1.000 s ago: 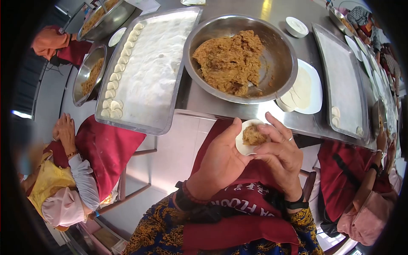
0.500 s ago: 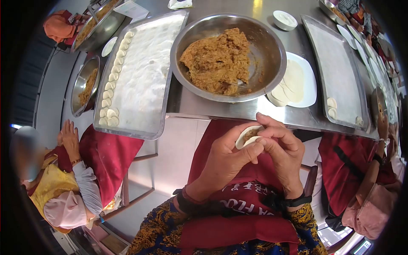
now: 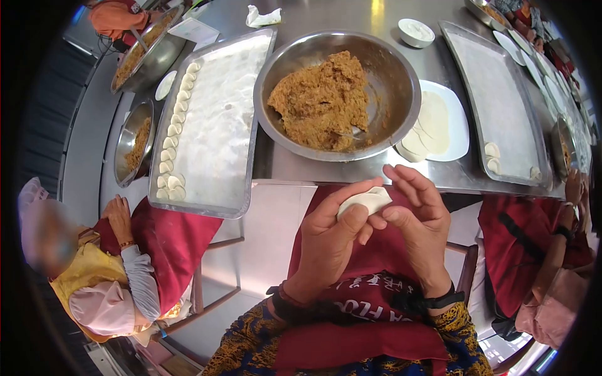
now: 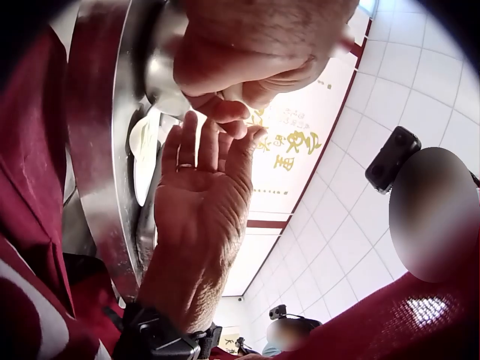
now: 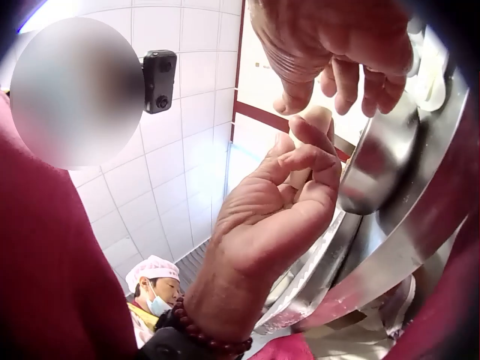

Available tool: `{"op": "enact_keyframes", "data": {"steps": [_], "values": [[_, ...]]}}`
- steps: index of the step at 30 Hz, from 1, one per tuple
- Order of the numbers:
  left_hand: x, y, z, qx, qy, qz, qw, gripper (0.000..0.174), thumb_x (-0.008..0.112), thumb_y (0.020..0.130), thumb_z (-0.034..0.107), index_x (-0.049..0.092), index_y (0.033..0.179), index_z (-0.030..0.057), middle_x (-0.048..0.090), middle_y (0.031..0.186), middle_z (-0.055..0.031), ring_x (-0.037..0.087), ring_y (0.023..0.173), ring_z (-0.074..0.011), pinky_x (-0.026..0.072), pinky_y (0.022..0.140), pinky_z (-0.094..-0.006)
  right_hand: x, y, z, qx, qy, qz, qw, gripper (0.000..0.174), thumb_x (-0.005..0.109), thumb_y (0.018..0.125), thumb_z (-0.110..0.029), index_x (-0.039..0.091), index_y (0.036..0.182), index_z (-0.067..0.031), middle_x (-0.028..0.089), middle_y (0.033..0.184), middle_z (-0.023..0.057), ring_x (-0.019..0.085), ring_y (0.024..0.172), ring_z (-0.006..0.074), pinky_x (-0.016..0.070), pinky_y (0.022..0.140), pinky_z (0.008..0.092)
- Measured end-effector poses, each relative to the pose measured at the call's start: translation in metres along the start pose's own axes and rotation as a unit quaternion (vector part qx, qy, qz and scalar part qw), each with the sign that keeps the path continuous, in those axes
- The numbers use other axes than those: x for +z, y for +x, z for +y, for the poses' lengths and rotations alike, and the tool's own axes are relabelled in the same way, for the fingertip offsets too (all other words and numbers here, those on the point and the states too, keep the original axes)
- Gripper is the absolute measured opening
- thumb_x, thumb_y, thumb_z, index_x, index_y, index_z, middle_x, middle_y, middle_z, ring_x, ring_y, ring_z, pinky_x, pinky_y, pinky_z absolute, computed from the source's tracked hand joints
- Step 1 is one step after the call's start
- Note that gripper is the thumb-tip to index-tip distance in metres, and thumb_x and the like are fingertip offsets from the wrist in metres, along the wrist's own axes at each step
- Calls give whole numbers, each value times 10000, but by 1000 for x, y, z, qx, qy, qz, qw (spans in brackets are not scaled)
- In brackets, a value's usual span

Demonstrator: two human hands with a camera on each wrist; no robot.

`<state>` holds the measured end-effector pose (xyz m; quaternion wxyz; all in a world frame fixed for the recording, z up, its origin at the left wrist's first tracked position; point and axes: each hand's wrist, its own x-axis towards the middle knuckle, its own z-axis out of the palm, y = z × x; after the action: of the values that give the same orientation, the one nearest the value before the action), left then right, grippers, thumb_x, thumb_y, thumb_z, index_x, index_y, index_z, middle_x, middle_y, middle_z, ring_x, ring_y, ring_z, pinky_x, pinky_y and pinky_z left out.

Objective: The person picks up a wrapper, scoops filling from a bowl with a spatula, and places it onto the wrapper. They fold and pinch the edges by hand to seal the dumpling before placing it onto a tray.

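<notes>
A: While the left hand (image 3: 326,241) pinches the folded dumpling (image 3: 365,200) at centre frame, below the bowl (image 3: 392,81), what matters?

B: Even pressure along the seam, I'd say. The right hand (image 3: 417,232) pinches its right end, and any gap there could let it open.

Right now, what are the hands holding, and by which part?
A folded dumpling, pinched between both hands: the left hand grips its left half, the right hand its right end.

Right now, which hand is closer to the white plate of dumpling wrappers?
Right. The right hand is just in front of the plate; the left hand is further off to its left.
</notes>
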<state>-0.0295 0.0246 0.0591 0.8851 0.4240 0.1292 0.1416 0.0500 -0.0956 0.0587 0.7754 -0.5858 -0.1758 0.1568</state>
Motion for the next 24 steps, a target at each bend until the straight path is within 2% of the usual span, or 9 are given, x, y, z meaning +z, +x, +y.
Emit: {"op": "enact_keyframes", "data": {"steps": [1,3,4,6,9,13,18,22,24], "values": [[-3,0,-1,0,3,-4,1000,362,517,1009,94,498,1337,-59,640,1122,-130,610,848,-115,457,652,-214,-3,-2,-2,63,41,-9,997,472,677,870,17,513,1311,40,582,1312,179,608,1108,165,503,941,310],[-9,0,-3,11,-7,-33,999,381,544,1002,149,503,1346,-11,540,1366,-182,602,1021,-167,458,723,-252,-3,-5,-2,162,136,-16,977,508,679,892,-28,482,1350,68,636,1212,162,630,1047,154,509,931,325],[-8,0,-5,9,-5,-37,999,381,544,1002,149,503,1346,-11,540,1366,-182,602,1021,-167,458,723,-252,-4,-7,4,160,138,-12,977,508,679,892,-28,482,1350,68,636,1212,162,630,1047,154,509,931,325],[-4,0,-9,47,-15,-32,998,360,543,1002,150,518,1332,9,434,1471,-197,572,1158,-192,479,810,-264,-5,-9,16,227,291,-39,929,435,667,912,-69,536,1306,61,676,1083,137,642,930,155,524,870,333],[-7,0,-12,42,-20,-42,998,338,540,1000,133,531,1320,23,348,1528,-203,535,1237,-213,486,890,-280,1,-9,13,209,315,-31,925,371,655,926,-98,582,1255,56,683,994,123,630,810,163,528,802,326],[-4,-1,-14,41,-24,-40,998,332,539,997,113,535,1319,28,348,1528,-199,530,1242,-217,484,934,-296,2,-10,11,203,315,-18,927,336,647,930,-98,600,1225,57,681,985,129,628,753,185,538,760,330],[-5,-2,-16,27,-6,-56,998,323,534,998,101,541,1312,30,363,1518,-202,595,1036,-179,494,809,-271,0,-11,12,185,319,-6,930,231,617,944,-73,636,1138,52,674,966,140,608,715,180,552,657,321],[2,-2,-15,33,10,-44,998,318,523,997,83,541,1309,21,367,1513,-209,592,945,-163,485,757,-261,-2,-11,18,143,318,-13,937,187,606,947,-58,645,1099,44,666,965,147,600,713,168,558,640,325],[5,-2,-15,23,-18,-35,999,328,511,989,21,529,1310,-44,404,1478,-202,617,924,-125,487,705,-232,-2,-11,15,119,288,13,950,147,612,939,-39,648,1062,33,660,967,151,595,718,159,560,617,322]]}}
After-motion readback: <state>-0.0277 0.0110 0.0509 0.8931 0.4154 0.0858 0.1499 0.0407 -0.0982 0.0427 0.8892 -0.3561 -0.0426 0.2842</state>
